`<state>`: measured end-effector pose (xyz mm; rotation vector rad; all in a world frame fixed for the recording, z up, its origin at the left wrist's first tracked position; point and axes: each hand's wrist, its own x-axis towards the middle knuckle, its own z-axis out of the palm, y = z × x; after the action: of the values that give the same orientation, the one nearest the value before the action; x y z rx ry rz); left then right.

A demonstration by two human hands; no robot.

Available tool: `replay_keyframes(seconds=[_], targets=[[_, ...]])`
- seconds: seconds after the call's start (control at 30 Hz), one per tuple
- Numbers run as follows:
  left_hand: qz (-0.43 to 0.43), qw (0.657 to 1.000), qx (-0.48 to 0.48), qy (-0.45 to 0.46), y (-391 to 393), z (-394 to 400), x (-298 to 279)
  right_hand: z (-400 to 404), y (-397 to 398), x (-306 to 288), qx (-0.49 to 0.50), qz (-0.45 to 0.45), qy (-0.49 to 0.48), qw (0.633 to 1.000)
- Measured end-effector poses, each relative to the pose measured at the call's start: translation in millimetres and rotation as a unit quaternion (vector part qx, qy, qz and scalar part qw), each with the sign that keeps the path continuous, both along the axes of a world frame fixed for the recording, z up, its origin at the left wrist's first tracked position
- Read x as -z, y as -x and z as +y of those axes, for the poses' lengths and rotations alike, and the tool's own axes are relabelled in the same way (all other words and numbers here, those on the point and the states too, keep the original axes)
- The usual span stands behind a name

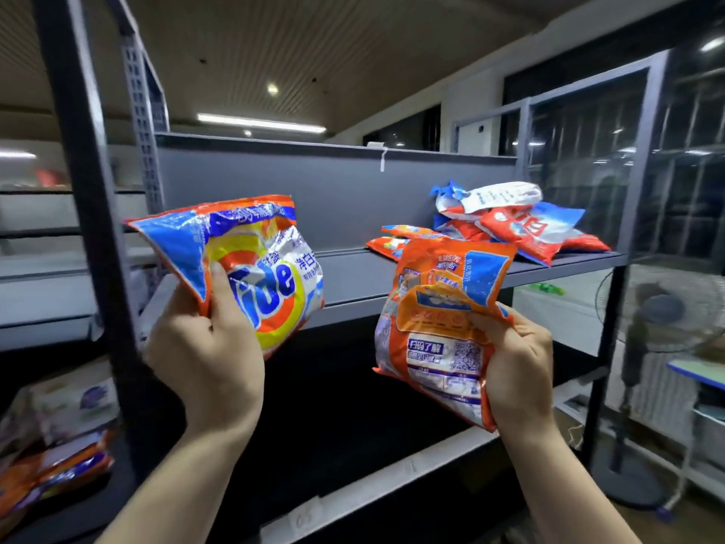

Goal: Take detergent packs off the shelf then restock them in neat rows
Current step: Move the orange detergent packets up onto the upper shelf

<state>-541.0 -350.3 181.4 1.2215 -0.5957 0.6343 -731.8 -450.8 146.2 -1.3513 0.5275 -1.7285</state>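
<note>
A: What is each hand holding?

B: The left hand (204, 359) grips a Tide detergent pack (251, 265), front face toward the camera, with the thumb pressed across the printed logo and the fingers curled behind the pack's lower left edge. The right hand (514, 371) grips a second orange detergent pack (439, 320), back face toward the camera, showing a QR code and printed panels. Its fingers are bunched into the right edge, and the plastic is crumpled there.

A: Where are the two packs relative to the shelf?

B: Both are held up in the air in front of the grey metal shelf (353, 276), well apart from each other, the Tide pack on the left and the other on the right. Neither touches the shelf board. The right pack is tilted, its top leaning toward the shelf edge.

A: Anything on the shelf itself?

B: Yes, at the right end lies a loose heap of detergent packs (506, 221), in red, white and blue, overlapping at odd angles. Just beside them, nearer the middle, two orange packs (396, 239) lie flat, partly hidden behind the pack in the right hand.

A: And around that?

B: Below is a lower shelf board (392, 480), its front edge carrying small labels too blurred to read. At the lower left, more orange packs (55, 473) are piled past the dark upright post (98, 229). On the right, behind the frame, stands a pedestal fan (659, 312).
</note>
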Motion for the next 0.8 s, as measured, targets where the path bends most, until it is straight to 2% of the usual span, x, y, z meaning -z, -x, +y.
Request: replay_keyframes(seconds=[0.07, 0.3, 0.57, 0.7, 0.8], targets=[[0.025, 0.999, 0.029, -0.015, -0.4, -27.9, -9.0, -17.5, 13.5, -9.2, 0.023, -0.019, 0.005, 1.0], [0.088, 0.993, 0.037, -0.072, 3.1, -145.6, -34.2, -105.8, 45.3, -33.0, 0.138, -0.018, 0.026, 0.99], [0.073, 0.989, 0.056, -0.118, -22.0, -268.5, -57.6, -217.6, 52.5, -66.3, 0.226, 0.006, 0.059, 0.972], [0.088, 0.985, 0.041, -0.146, -34.0, -308.5, -63.6, -266.4, 35.2, -74.0, 0.283, 0.037, 0.069, 0.956], [0.102, 0.982, 0.029, -0.156, -41.0, -332.5, -64.0, -298.6, 14.8, -77.4, 0.353, 0.087, 0.082, 0.928]])
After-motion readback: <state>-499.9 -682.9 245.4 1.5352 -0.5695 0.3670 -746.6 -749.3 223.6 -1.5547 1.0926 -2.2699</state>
